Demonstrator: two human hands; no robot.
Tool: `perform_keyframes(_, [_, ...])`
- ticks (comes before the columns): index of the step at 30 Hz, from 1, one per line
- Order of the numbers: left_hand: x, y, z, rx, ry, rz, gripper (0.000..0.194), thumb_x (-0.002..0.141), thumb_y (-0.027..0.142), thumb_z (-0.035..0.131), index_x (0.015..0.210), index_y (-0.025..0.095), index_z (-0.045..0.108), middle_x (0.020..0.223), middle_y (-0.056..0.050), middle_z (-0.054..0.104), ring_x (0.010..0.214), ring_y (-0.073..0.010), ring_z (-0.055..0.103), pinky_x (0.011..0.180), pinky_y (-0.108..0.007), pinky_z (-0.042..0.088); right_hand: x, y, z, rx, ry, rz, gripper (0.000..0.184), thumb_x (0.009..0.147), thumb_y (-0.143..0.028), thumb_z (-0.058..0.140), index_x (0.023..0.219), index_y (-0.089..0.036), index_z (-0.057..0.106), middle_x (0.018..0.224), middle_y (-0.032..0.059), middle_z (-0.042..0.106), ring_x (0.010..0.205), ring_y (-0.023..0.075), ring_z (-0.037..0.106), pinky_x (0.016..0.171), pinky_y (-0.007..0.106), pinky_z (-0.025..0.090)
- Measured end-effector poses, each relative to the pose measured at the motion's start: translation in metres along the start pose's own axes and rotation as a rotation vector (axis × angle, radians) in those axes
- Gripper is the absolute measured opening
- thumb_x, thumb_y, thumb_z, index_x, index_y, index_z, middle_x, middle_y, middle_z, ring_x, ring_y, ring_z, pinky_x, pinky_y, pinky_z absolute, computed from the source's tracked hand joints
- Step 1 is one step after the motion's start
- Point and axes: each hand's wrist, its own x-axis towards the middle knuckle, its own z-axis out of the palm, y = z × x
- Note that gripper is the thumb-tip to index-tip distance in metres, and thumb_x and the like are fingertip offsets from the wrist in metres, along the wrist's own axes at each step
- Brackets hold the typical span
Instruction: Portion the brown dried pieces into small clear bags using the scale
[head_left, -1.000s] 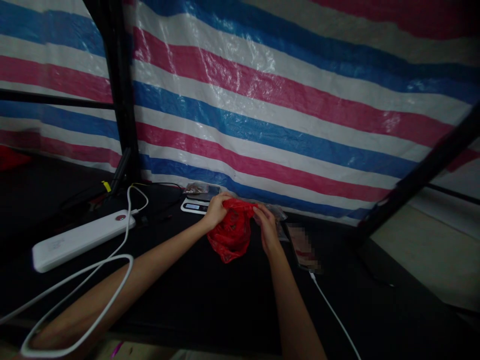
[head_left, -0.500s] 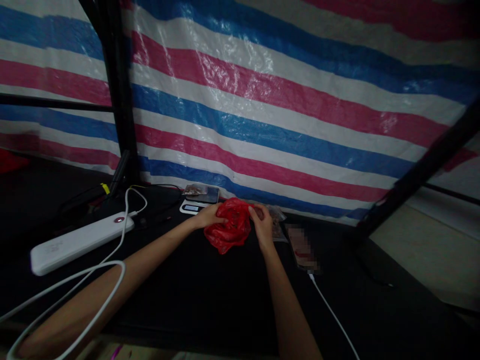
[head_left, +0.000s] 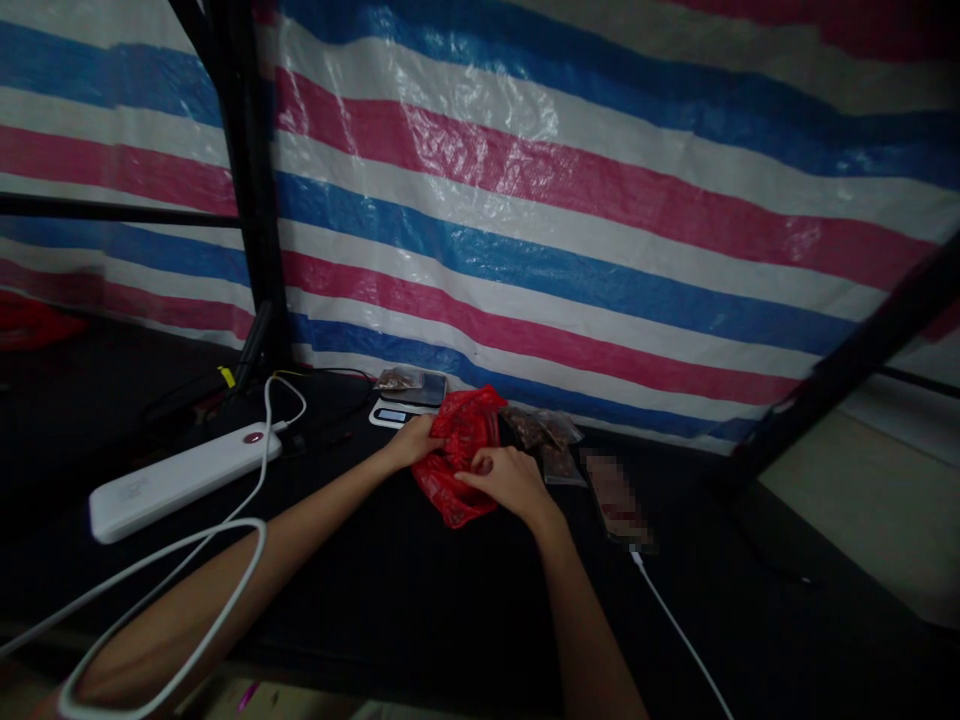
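A white power bank (head_left: pixel 180 480) lies left on the dark table (head_left: pixel 420 620), and a kitchen scale (head_left: pixel 397 412) sits far. The left hand (head_left: pixel 411 441) clutches a crumpled red plastic bag (head_left: pixel 457 470) at centre; the right hand (head_left: pixel 506 478) presses on it, fingers (head_left: pixel 480 470) together, near small clear packets (head_left: pixel 544 435).

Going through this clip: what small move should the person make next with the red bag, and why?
Probably the right hand should press down and fold the crumpled red plastic bag, since it lies bunched on the black tabletop, with the left hand holding its left side and the right hand already on top.
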Motion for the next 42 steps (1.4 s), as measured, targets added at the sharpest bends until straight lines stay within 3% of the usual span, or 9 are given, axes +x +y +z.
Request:
perform_keyframes(6, [-0.002, -0.002, 0.004, -0.051, 0.135, -0.031, 0.038, 0.073, 0.014, 0.045, 0.11, 0.014, 0.05, 0.104, -0.009, 0.062, 0.095, -0.0219, 0.056, 0.083, -0.03, 0.041, -0.008, -0.003, -0.005, -0.061, -0.207, -0.066, 0.047, 0.057, -0.058, 0.062, 0.097, -0.033, 0.061, 0.082, -0.0021, 0.066, 0.079, 0.0184, 0.059, 0.067, 0.026, 0.037])
perform_keyframes(13, [-0.003, -0.005, 0.016, -0.137, 0.19, -0.115, 0.039, 0.073, 0.012, 0.045, 0.111, 0.011, 0.044, 0.101, -0.012, 0.06, 0.096, -0.0238, 0.056, 0.085, -0.035, 0.04, -0.008, -0.006, -0.004, -0.299, 0.009, -0.178, 0.019, 0.072, -0.024, 0.054, 0.089, -0.024, 0.061, 0.093, 0.0007, 0.059, 0.084, 0.0156, 0.055, 0.07, 0.025, 0.037])
perform_keyframes(17, [-0.006, 0.002, 0.031, -0.453, 0.314, -0.227, 0.051, 0.066, 0.011, 0.053, 0.114, 0.013, 0.04, 0.102, -0.009, 0.06, 0.097, -0.0224, 0.055, 0.086, -0.035, 0.04, -0.005, -0.015, -0.039, -0.503, 0.116, -0.286, 0.014, 0.074, -0.018, 0.052, 0.085, -0.02, 0.06, 0.095, 0.0052, 0.056, 0.09, 0.0185, 0.051, 0.072, 0.027, 0.038])
perform_keyframes(21, [-0.009, 0.02, 0.05, -0.975, 0.325, -0.164, 0.045, 0.066, 0.009, 0.05, 0.111, 0.013, 0.046, 0.105, -0.009, 0.06, 0.096, -0.021, 0.056, 0.087, -0.033, 0.042, 0.001, -0.039, -0.087, -0.735, 0.155, -0.438, 0.016, 0.077, -0.012, 0.047, 0.083, -0.019, 0.061, 0.091, 0.0081, 0.058, 0.087, 0.0211, 0.051, 0.068, 0.03, 0.038])
perform_keyframes(23, [-0.009, 0.03, 0.058, -1.093, 0.339, -0.151, 0.04, 0.067, 0.007, 0.047, 0.107, 0.012, 0.05, 0.104, -0.009, 0.061, 0.097, -0.0209, 0.056, 0.089, -0.034, 0.041, 0.006, -0.053, -0.105, -0.819, 0.125, -0.499, 0.017, 0.078, -0.01, 0.046, 0.08, -0.017, 0.062, 0.088, 0.0095, 0.059, 0.084, 0.0216, 0.052, 0.067, 0.03, 0.037])
perform_keyframes(28, [-0.011, 0.04, 0.065, -1.022, 0.421, -0.151, 0.041, 0.065, 0.002, 0.044, 0.105, 0.011, 0.051, 0.11, -0.01, 0.058, 0.103, -0.0204, 0.053, 0.093, -0.035, 0.038, 0.02, -0.076, -0.121, -0.837, -0.054, -0.512, 0.014, 0.074, -0.009, 0.051, 0.071, -0.013, 0.064, 0.081, 0.0133, 0.064, 0.082, 0.0222, 0.056, 0.07, 0.031, 0.037])
perform_keyframes(32, [-0.014, 0.04, 0.066, -0.902, 0.409, -0.049, 0.037, 0.067, 0.005, 0.047, 0.103, 0.012, 0.052, 0.112, -0.01, 0.057, 0.105, -0.0205, 0.051, 0.095, -0.037, 0.037, 0.025, -0.082, -0.116, -0.818, -0.155, -0.498, 0.01, 0.07, -0.009, 0.055, 0.069, -0.012, 0.064, 0.08, 0.0146, 0.065, 0.081, 0.0237, 0.058, 0.07, 0.032, 0.037])
perform_keyframes(37, [-0.016, 0.041, 0.067, -0.841, 0.385, -0.03, 0.039, 0.065, 0.003, 0.048, 0.103, 0.013, 0.052, 0.11, -0.009, 0.059, 0.101, -0.0188, 0.054, 0.092, -0.034, 0.039, 0.015, -0.08, -0.103, -0.799, -0.172, -0.592, 0.01, 0.068, -0.007, 0.054, 0.069, -0.012, 0.063, 0.079, 0.014, 0.064, 0.082, 0.0242, 0.059, 0.069, 0.031, 0.038])
perform_keyframes(42, [-0.015, 0.035, 0.057, -0.785, 0.438, 0.032, 0.043, 0.061, 0.006, 0.056, 0.104, 0.013, 0.052, 0.107, -0.008, 0.059, 0.1, -0.0195, 0.054, 0.091, -0.033, 0.04, -0.008, -0.055, -0.115, -0.664, -0.303, -0.382, 0.009, 0.067, -0.018, 0.058, 0.073, -0.016, 0.064, 0.076, 0.0084, 0.065, 0.071, 0.0214, 0.06, 0.061, 0.027, 0.038])
